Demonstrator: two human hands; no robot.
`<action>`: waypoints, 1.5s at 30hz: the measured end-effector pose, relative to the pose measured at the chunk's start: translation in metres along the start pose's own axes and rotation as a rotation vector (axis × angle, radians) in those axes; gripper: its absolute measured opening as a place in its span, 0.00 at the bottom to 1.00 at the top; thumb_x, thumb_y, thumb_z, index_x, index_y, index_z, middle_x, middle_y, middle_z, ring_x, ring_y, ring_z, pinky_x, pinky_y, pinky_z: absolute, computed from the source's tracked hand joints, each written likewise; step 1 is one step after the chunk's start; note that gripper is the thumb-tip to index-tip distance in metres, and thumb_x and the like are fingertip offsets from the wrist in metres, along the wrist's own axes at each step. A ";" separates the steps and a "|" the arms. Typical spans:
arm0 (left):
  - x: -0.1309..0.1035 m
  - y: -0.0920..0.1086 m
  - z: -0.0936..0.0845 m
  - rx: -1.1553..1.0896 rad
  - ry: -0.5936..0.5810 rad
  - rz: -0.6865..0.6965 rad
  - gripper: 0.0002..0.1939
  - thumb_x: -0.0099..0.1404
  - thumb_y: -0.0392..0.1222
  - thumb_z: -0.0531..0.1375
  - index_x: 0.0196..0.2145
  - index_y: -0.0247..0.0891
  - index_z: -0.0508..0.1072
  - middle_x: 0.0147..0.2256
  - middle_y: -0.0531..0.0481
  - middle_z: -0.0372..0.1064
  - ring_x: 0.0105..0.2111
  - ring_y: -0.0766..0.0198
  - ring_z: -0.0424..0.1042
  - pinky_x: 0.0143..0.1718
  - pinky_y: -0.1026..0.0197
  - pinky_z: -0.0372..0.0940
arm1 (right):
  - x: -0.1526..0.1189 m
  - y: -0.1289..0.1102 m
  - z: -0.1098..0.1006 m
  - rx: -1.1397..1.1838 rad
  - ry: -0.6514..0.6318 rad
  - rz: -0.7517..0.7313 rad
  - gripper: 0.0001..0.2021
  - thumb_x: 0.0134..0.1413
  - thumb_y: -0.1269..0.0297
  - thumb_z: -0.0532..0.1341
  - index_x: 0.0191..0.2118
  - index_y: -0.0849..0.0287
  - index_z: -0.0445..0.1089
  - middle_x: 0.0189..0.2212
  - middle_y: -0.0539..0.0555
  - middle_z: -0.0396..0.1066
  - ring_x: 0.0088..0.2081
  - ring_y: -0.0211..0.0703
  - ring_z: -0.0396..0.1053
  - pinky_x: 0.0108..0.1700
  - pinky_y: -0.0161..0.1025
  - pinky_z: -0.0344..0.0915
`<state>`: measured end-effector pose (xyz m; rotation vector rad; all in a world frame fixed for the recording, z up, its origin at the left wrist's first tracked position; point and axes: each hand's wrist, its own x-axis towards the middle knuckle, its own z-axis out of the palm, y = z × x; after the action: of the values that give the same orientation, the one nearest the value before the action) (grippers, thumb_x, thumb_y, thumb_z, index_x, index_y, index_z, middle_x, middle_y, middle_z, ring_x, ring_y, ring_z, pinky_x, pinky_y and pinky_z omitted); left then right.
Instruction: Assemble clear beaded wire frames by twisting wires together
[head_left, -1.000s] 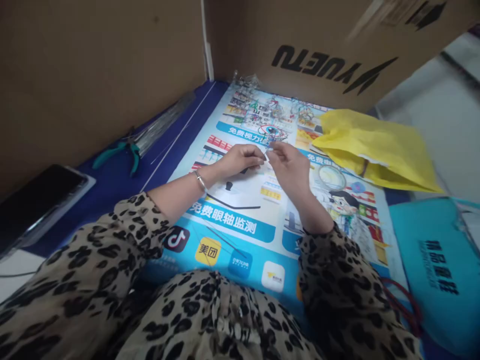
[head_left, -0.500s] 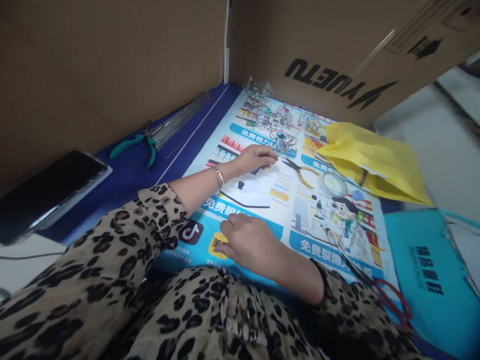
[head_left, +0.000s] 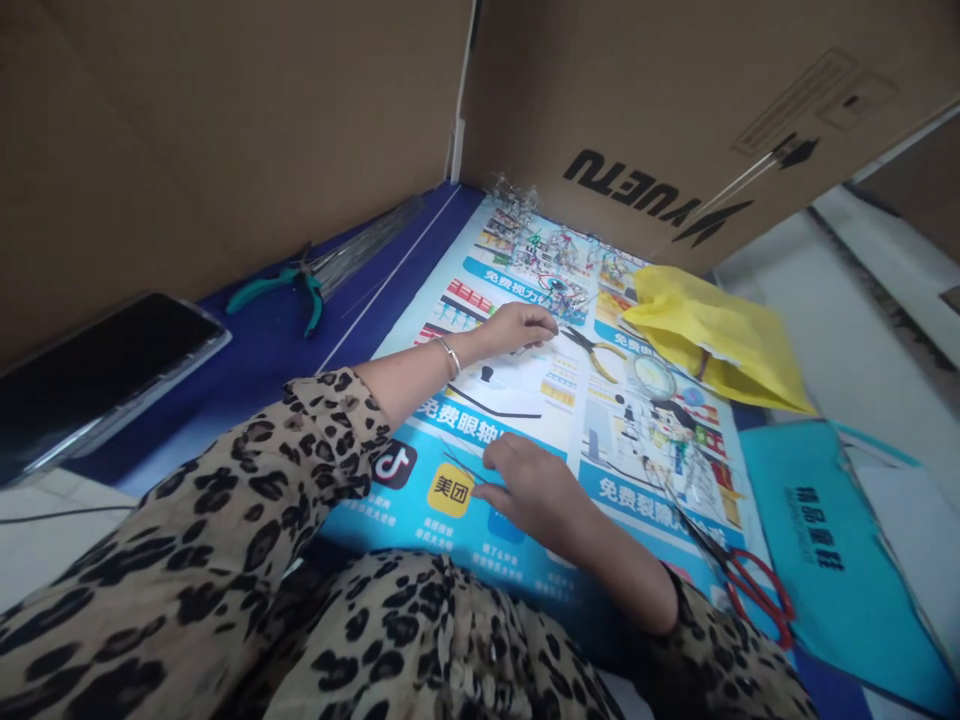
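My left hand [head_left: 519,328] is over the printed sheet with its fingers pinched together; whatever is between them is too small to make out. Just right of its fingertips lie pliers with yellow handles [head_left: 606,362]. Closer to my body, my right hand [head_left: 536,492] is closed, thumb against the fingers, and thin dark wire [head_left: 459,456] sticks out from it to the left. Beneath both hands spreads the blue and white printed sheet [head_left: 517,570]. Beyond my left hand lies a tangle of fine wire with coloured bits [head_left: 562,295].
Teal-handled pliers [head_left: 277,290] lie by a bundle of straight wires [head_left: 367,245]. A phone [head_left: 112,380] is at left. To the right are a yellow bag [head_left: 720,335], a roll [head_left: 652,378], red-handled scissors [head_left: 759,595] and a teal packet [head_left: 847,540]. Cardboard walls [head_left: 225,120] stand behind.
My right hand has moved right, uncovering the yellow icon on the sheet, and the wire shows more clearly. My left hand stays pinched near the yellow-handled pliers. The camera view has shifted slightly.
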<state>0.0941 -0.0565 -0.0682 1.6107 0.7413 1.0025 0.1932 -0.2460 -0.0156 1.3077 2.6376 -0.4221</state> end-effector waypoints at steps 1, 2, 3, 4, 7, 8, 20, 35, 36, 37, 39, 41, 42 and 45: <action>0.000 -0.001 0.000 0.002 -0.002 0.000 0.03 0.55 0.32 0.59 0.28 0.32 0.73 0.20 0.54 0.66 0.20 0.74 0.63 0.24 0.67 0.58 | -0.002 0.002 0.001 0.012 0.006 0.016 0.11 0.52 0.61 0.63 0.39 0.62 0.66 0.38 0.57 0.69 0.40 0.48 0.66 0.39 0.40 0.63; 0.000 -0.001 0.000 0.005 -0.005 -0.001 0.03 0.55 0.32 0.59 0.29 0.32 0.73 0.20 0.54 0.66 0.20 0.74 0.63 0.25 0.67 0.58 | -0.003 0.003 0.001 0.023 0.014 0.030 0.11 0.52 0.62 0.63 0.39 0.62 0.66 0.38 0.57 0.69 0.40 0.47 0.66 0.39 0.40 0.63; 0.000 -0.002 0.000 0.007 -0.008 -0.003 0.03 0.56 0.32 0.59 0.29 0.32 0.73 0.21 0.54 0.66 0.20 0.74 0.63 0.25 0.67 0.59 | -0.005 0.004 0.001 0.029 0.022 0.039 0.10 0.53 0.63 0.62 0.39 0.61 0.66 0.38 0.56 0.69 0.40 0.47 0.66 0.39 0.40 0.63; 0.000 -0.002 0.001 0.008 -0.010 -0.005 0.03 0.56 0.33 0.59 0.29 0.33 0.73 0.21 0.54 0.66 0.21 0.74 0.63 0.25 0.67 0.59 | -0.006 0.004 0.002 0.028 0.028 0.044 0.10 0.53 0.63 0.62 0.40 0.61 0.66 0.38 0.56 0.69 0.40 0.47 0.67 0.39 0.40 0.63; 0.001 -0.004 0.000 0.007 -0.008 -0.014 0.03 0.56 0.34 0.59 0.29 0.33 0.73 0.20 0.54 0.66 0.20 0.74 0.63 0.25 0.66 0.59 | -0.006 0.002 0.002 -0.015 0.024 0.041 0.09 0.55 0.64 0.60 0.40 0.62 0.67 0.38 0.58 0.70 0.41 0.48 0.67 0.39 0.40 0.63; 0.001 -0.004 0.000 0.005 -0.004 -0.018 0.03 0.56 0.34 0.59 0.29 0.33 0.73 0.20 0.54 0.66 0.20 0.73 0.63 0.25 0.66 0.59 | -0.006 0.001 0.002 -0.038 0.022 0.035 0.08 0.56 0.64 0.59 0.40 0.62 0.67 0.37 0.58 0.70 0.40 0.48 0.67 0.39 0.40 0.63; -0.008 0.011 0.007 -0.004 0.000 -0.074 0.04 0.54 0.34 0.59 0.29 0.34 0.74 0.20 0.53 0.67 0.20 0.71 0.65 0.21 0.68 0.59 | -0.003 -0.027 0.005 -0.352 0.066 -0.139 0.05 0.45 0.79 0.58 0.28 0.63 0.66 0.24 0.59 0.67 0.27 0.48 0.65 0.23 0.39 0.56; -0.011 0.018 0.010 0.121 0.033 -0.234 0.10 0.52 0.45 0.63 0.31 0.37 0.75 0.22 0.52 0.70 0.22 0.69 0.67 0.22 0.69 0.60 | -0.006 -0.007 -0.002 -0.170 0.179 -0.224 0.02 0.50 0.73 0.57 0.33 0.65 0.64 0.28 0.58 0.68 0.28 0.44 0.64 0.22 0.38 0.54; -0.011 0.019 0.010 0.134 0.039 -0.238 0.12 0.51 0.46 0.63 0.32 0.37 0.75 0.23 0.52 0.71 0.23 0.69 0.67 0.23 0.69 0.61 | -0.007 -0.005 -0.004 -0.147 0.191 -0.230 0.02 0.51 0.73 0.57 0.33 0.65 0.64 0.28 0.58 0.69 0.28 0.44 0.65 0.21 0.38 0.53; -0.011 0.019 0.010 0.141 0.032 -0.242 0.13 0.51 0.48 0.64 0.32 0.37 0.75 0.24 0.52 0.71 0.24 0.68 0.68 0.24 0.68 0.62 | -0.007 -0.004 -0.005 -0.127 0.203 -0.230 0.03 0.51 0.74 0.56 0.33 0.65 0.64 0.28 0.58 0.69 0.28 0.44 0.65 0.20 0.37 0.52; -0.012 0.020 0.010 0.147 0.033 -0.265 0.16 0.49 0.51 0.64 0.32 0.38 0.76 0.25 0.51 0.72 0.25 0.67 0.69 0.26 0.67 0.64 | -0.007 -0.001 -0.006 -0.090 0.227 -0.223 0.04 0.50 0.74 0.57 0.34 0.65 0.64 0.28 0.57 0.70 0.28 0.44 0.65 0.19 0.38 0.51; -0.011 0.019 0.010 0.149 0.032 -0.275 0.18 0.48 0.53 0.64 0.33 0.38 0.76 0.27 0.50 0.73 0.27 0.65 0.70 0.27 0.66 0.65 | -0.007 0.002 -0.006 -0.070 0.244 -0.230 0.05 0.51 0.74 0.57 0.36 0.66 0.64 0.29 0.56 0.70 0.29 0.44 0.66 0.19 0.38 0.52; -0.011 0.019 0.010 0.149 0.036 -0.277 0.19 0.48 0.53 0.65 0.33 0.38 0.76 0.27 0.50 0.73 0.27 0.65 0.70 0.27 0.65 0.65 | -0.006 0.004 -0.006 -0.068 0.251 -0.233 0.05 0.51 0.74 0.57 0.36 0.66 0.64 0.29 0.55 0.70 0.29 0.44 0.66 0.20 0.38 0.53; -0.012 0.020 0.011 0.147 0.050 -0.277 0.18 0.48 0.52 0.64 0.33 0.38 0.75 0.27 0.50 0.73 0.27 0.65 0.70 0.27 0.65 0.65 | -0.004 0.006 -0.003 -0.092 0.268 -0.203 0.06 0.51 0.73 0.57 0.37 0.65 0.63 0.30 0.55 0.70 0.29 0.44 0.66 0.21 0.39 0.55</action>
<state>0.0981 -0.0764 -0.0529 1.5591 1.0611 0.8043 0.2002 -0.2442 -0.0127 1.1438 2.9858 -0.1556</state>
